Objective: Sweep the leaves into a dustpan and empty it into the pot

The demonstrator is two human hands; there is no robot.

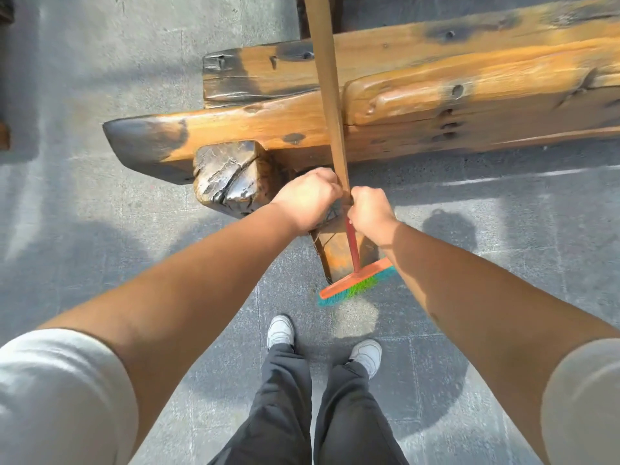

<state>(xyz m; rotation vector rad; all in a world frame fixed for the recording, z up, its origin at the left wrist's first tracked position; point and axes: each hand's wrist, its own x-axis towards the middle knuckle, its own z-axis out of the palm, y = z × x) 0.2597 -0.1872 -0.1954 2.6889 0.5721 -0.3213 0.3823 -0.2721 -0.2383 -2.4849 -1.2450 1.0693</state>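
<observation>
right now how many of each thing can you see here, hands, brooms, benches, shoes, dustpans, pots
hands: 2, left hand and right hand, both gripping the broom handle
broom: 1
wooden bench: 1
shoes: 2
dustpans: 0
pots: 0
total: 6

looks like an outdoor spot, some kind of paved yard or patio — the ground is grey stone paving (117, 78) with visible joints, lit by hard sunlight with sharp shadows across it. a heavy rustic bench (436, 105) of thick varnished timber with dark scorched patches sits on chunky log legs (231, 179) — garden or courtyard furniture.
</observation>
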